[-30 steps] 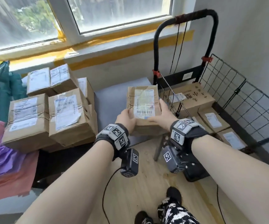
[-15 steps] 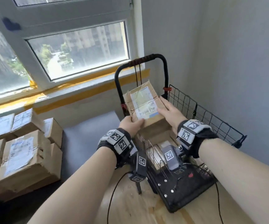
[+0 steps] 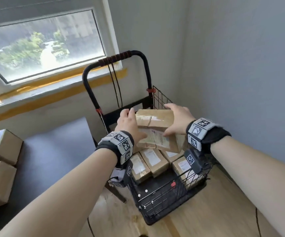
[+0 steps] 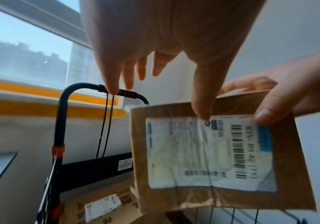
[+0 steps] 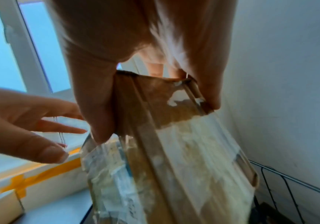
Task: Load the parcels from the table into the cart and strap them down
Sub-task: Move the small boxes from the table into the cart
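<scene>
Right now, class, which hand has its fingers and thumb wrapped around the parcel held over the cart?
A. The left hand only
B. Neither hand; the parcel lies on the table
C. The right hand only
C: the right hand clamps the parcel between thumb and fingers, while the left hand has straight, spread fingers, with only its thumb tip at the parcel's edge above the cart.

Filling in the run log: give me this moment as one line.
stage: loading | right hand: grips parcel | left hand: fingers spread beside parcel | parcel: over cart, not yet set down | straps: not applied
</scene>
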`<state>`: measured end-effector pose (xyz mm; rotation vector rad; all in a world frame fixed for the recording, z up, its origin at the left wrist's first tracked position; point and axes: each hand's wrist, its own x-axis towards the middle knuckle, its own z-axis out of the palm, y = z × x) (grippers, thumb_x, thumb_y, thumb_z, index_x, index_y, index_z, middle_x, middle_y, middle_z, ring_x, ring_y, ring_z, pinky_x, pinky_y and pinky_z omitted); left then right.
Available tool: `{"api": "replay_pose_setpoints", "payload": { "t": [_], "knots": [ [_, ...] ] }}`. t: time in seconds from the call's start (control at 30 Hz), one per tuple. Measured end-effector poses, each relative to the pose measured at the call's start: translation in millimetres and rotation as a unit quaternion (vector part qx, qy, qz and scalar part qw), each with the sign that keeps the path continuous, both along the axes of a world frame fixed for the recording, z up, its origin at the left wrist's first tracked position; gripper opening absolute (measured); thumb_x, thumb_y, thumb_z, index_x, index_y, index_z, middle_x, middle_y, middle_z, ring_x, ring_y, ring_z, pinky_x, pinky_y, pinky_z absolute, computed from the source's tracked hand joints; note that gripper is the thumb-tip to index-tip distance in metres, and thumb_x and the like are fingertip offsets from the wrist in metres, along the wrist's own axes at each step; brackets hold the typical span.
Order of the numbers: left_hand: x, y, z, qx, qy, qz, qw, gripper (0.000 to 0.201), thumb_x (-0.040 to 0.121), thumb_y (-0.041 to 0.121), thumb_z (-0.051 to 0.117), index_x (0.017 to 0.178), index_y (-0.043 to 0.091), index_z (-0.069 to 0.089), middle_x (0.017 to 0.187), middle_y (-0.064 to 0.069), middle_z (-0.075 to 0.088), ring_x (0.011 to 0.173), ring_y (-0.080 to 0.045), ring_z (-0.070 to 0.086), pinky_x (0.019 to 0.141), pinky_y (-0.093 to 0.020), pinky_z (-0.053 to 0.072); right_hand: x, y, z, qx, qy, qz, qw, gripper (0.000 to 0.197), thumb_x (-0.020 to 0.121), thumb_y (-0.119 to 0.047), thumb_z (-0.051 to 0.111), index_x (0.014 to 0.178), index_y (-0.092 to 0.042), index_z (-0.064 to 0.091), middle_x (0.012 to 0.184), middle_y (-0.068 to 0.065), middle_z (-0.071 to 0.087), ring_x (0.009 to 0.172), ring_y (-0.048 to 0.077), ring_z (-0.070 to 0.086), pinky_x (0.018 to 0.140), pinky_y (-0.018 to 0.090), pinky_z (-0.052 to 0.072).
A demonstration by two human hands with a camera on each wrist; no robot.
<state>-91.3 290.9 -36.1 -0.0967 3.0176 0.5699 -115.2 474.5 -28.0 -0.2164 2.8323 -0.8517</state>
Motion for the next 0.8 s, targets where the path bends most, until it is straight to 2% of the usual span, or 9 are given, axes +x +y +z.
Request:
{"api": "replay_pose_setpoints", "payload": {
  "t": [0.1,0.17,0.3,0.4,0.47,0.53,0.6,0.73,0.8],
  "knots": [
    [-28,-2,-15,-0.096,-0.041,-0.067,0.992,0.113,0.067,0.042,0.079,0.150,0.019,0.006,0.156,-0.004,0.006,0.144,-0.027,0.012,0.117,-0.041,0.022,-25,-6,-10,0.068,-0.002,0.083,0.994,0.100,0.058,-0.023,0.086,0.142,-0.022,0.033,0.139,-0.001,0.040,0.133,0.022,0.027,0.111,0.035,0.026],
    [-50,-5,-31,-0.122,-0.080,-0.093,0.985,0.120,0.063,0.044,0.082,0.151,0.021,0.003,0.157,-0.001,0.006,0.145,-0.028,0.007,0.118,-0.044,0.019,-46,-12,-17,0.095,-0.011,0.129,0.987,0.099,0.057,-0.021,0.087,0.141,-0.021,0.034,0.137,-0.003,0.039,0.131,0.020,0.029,0.110,0.034,0.026],
    [-92,-7,-59,-0.072,-0.130,-0.109,0.983,0.123,0.059,0.044,0.083,0.150,0.021,0.004,0.152,-0.002,0.022,0.140,-0.026,0.021,0.115,-0.045,0.026,-90,-18,-32,0.106,-0.057,0.170,0.978,0.101,0.056,-0.014,0.086,0.141,-0.022,0.033,0.139,-0.004,0.036,0.131,0.017,0.031,0.111,0.033,0.030],
    [-119,-9,-81,-0.012,-0.161,-0.067,0.985,0.109,0.056,0.046,0.083,0.144,0.022,0.022,0.138,-0.003,0.041,0.125,-0.025,0.043,0.105,-0.043,0.040,-121,-17,-51,0.061,-0.046,0.124,0.989,0.107,0.059,-0.016,0.086,0.147,-0.020,0.025,0.144,0.002,0.029,0.133,0.019,0.032,0.113,0.035,0.030],
    [-132,-13,-96,0.075,-0.194,-0.009,0.978,0.098,0.052,0.050,0.083,0.134,0.025,0.035,0.125,0.000,0.053,0.110,-0.020,0.055,0.094,-0.042,0.050,-138,-13,-68,0.017,-0.044,0.034,0.998,0.112,0.062,-0.028,0.085,0.150,-0.020,0.016,0.146,0.009,0.026,0.135,0.025,0.030,0.113,0.038,0.028],
    [-142,-16,-114,0.174,-0.224,0.052,0.958,0.092,0.051,0.051,0.082,0.128,0.024,0.041,0.117,0.003,0.059,0.099,-0.015,0.059,0.081,-0.035,0.055,-153,-11,-86,-0.010,-0.094,-0.056,0.994,0.115,0.065,-0.042,0.082,0.151,-0.020,0.009,0.149,0.014,0.024,0.136,0.029,0.031,0.110,0.042,0.030],
    [-149,-15,-130,0.242,-0.238,0.098,0.936,0.084,0.060,0.043,0.083,0.129,0.021,0.041,0.118,0.002,0.060,0.097,-0.014,0.059,0.071,-0.026,0.052,-166,-9,-106,-0.038,-0.173,-0.091,0.980,0.114,0.068,-0.052,0.077,0.151,-0.017,0.007,0.150,0.012,0.028,0.133,0.028,0.038,0.108,0.043,0.036],
    [-154,-5,-163,0.319,-0.231,0.154,0.906,0.096,0.070,0.027,0.081,0.144,0.017,0.020,0.128,-0.001,0.053,0.110,-0.018,0.056,0.089,-0.032,0.050,-189,-10,-146,-0.108,-0.236,-0.092,0.961,0.105,0.073,-0.045,0.076,0.150,-0.021,0.010,0.144,0.005,0.040,0.125,0.025,0.047,0.100,0.046,0.046],
    [-157,-1,-182,0.313,-0.239,0.172,0.903,0.092,0.073,0.027,0.079,0.145,0.018,0.021,0.128,-0.001,0.054,0.109,-0.018,0.056,0.088,-0.029,0.048,-200,-12,-168,-0.093,-0.247,-0.070,0.962,0.099,0.073,-0.045,0.076,0.148,-0.020,0.016,0.142,0.004,0.042,0.123,0.024,0.049,0.098,0.046,0.048]
  ]
}}
